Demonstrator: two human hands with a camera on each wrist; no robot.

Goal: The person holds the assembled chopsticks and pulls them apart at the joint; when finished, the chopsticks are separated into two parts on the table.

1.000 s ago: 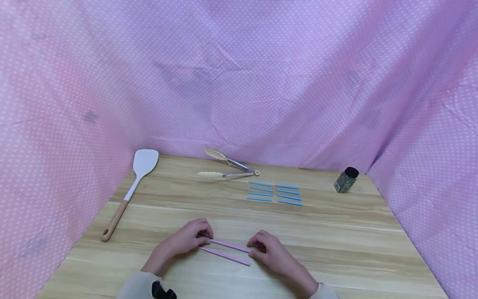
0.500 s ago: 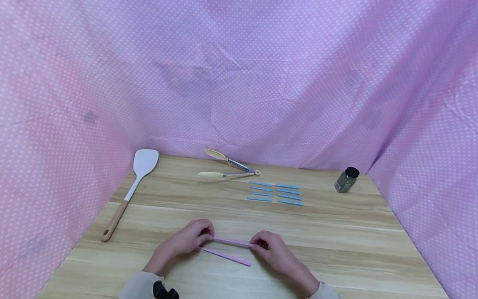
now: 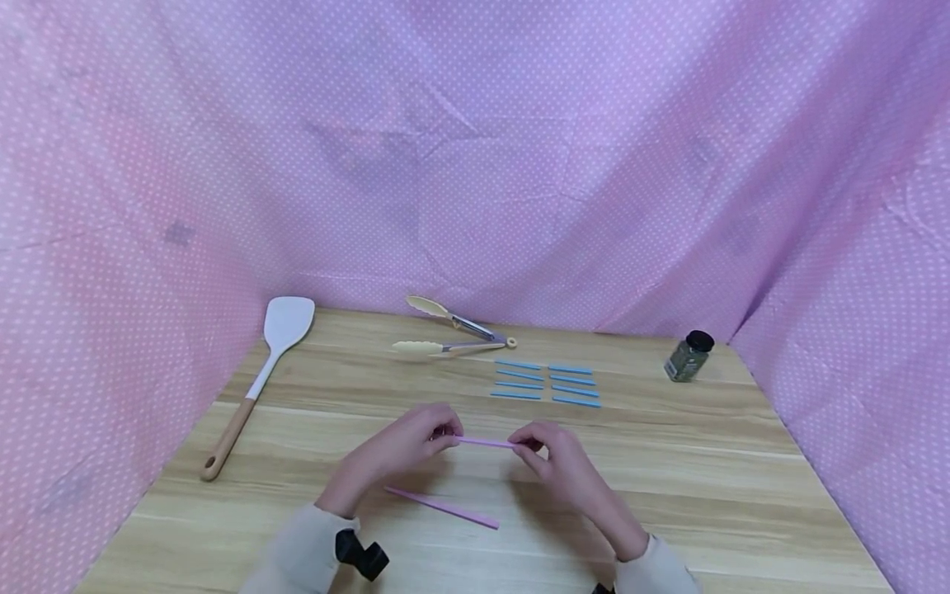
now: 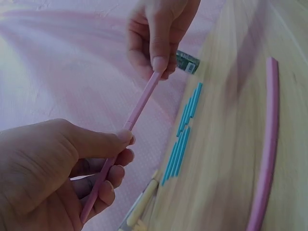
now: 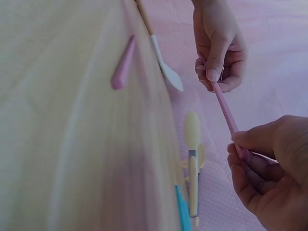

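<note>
In the head view my left hand [image 3: 416, 439] and my right hand [image 3: 560, 462] hold a pink chopstick [image 3: 485, 443] between them, raised above the table. The left thumb and fingers pinch it toward its thinner end, which runs back across the palm in the left wrist view. My right hand [image 5: 276, 168] pinches the thick end between thumb and fingertips. A second pink chopstick [image 3: 445, 508] lies slanted on the wood below the hands, touched by neither; its faceted thick end shows in the right wrist view.
Several short blue sticks [image 3: 519, 385] lie in two columns beyond the hands. Behind them are spread tongs [image 3: 475, 330]. A white spatula [image 3: 289, 323] with a wooden handle lies at the left, and a dark-capped jar [image 3: 687, 359] stands at the back right. Pink dotted cloth [image 3: 475, 165] surrounds the table.
Both hands have lifted one pink chopstick off the table and moved it away from me, slightly right. My right fingers have taken hold of its thick end. The other chopstick stays on the table.
</note>
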